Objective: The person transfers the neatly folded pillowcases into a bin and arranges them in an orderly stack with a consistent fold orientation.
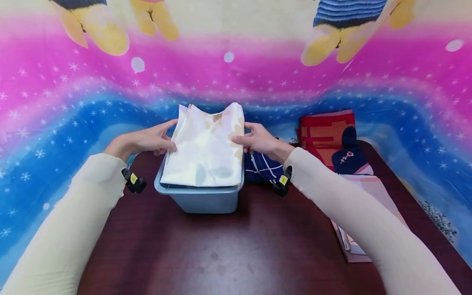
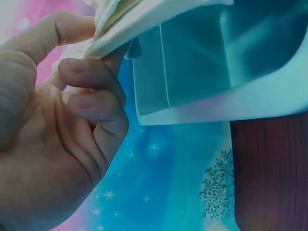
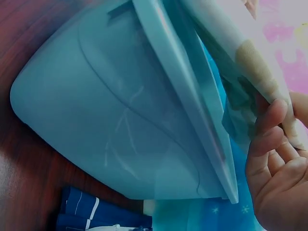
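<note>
A folded white cloth (image 1: 206, 147) with tan and grey flower prints is spread over the mouth of a blue-grey plastic bin (image 1: 208, 201). On its left edge, my left hand (image 1: 153, 140) pinches the fabric between thumb and fingers. My right hand (image 1: 259, 140) pinches the opposite edge the same way. The left wrist view catches the cloth's underside raised above the bin's inner wall (image 2: 192, 62). From the right wrist, the cloth (image 3: 250, 53) slants up from the bin's rim (image 3: 185, 91) to my fingers.
Behind my right wrist lies a navy checked cloth (image 1: 259, 168). Farther right are a folded red and orange cloth (image 1: 324, 131), a dark blue piece with embroidered flowers (image 1: 348, 155) and pale pink folded cloth (image 1: 372, 192). A printed curtain (image 1: 273, 78) hangs behind the dark wooden table (image 1: 221, 250).
</note>
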A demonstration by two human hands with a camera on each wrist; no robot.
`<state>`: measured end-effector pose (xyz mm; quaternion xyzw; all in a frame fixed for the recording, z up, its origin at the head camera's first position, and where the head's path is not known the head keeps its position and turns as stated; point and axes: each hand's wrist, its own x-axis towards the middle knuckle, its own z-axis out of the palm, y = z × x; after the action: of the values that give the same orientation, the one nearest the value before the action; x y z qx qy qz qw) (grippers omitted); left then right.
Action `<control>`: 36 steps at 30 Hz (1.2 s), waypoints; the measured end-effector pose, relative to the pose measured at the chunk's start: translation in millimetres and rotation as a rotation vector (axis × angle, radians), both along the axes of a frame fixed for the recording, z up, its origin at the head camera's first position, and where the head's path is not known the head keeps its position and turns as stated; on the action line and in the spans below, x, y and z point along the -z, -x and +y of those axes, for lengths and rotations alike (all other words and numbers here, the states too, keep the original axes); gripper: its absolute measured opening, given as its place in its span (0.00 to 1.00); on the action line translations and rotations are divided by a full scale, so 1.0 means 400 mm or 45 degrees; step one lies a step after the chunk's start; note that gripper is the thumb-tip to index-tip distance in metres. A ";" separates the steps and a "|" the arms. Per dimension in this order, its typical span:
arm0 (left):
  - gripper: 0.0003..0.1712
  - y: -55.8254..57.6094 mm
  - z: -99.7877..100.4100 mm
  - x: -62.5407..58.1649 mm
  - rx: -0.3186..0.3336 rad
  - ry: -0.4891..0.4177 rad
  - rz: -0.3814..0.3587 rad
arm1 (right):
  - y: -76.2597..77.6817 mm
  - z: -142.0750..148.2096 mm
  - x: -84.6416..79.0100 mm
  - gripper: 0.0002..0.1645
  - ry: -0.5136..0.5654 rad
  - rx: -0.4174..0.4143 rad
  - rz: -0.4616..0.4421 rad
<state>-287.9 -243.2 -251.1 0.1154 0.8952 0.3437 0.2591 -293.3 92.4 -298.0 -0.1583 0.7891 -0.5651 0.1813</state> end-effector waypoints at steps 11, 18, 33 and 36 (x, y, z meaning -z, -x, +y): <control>0.58 0.024 -0.008 0.037 -0.013 0.047 0.001 | 0.015 -0.030 0.029 0.33 0.003 0.000 -0.050; 0.57 0.029 -0.005 0.059 -0.016 0.072 -0.017 | 0.018 -0.035 0.037 0.45 -0.026 -0.040 -0.073; 0.56 0.040 0.000 0.095 -0.026 0.072 0.047 | 0.029 -0.054 0.055 0.48 -0.076 -0.006 -0.059; 0.56 0.041 -0.003 0.104 -0.012 0.077 0.089 | 0.028 -0.062 0.056 0.50 -0.111 0.003 -0.056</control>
<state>-304.3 -244.3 -292.8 0.1154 0.9142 0.3135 0.2295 -304.7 67.5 -320.2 -0.1370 0.8090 -0.5337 0.2047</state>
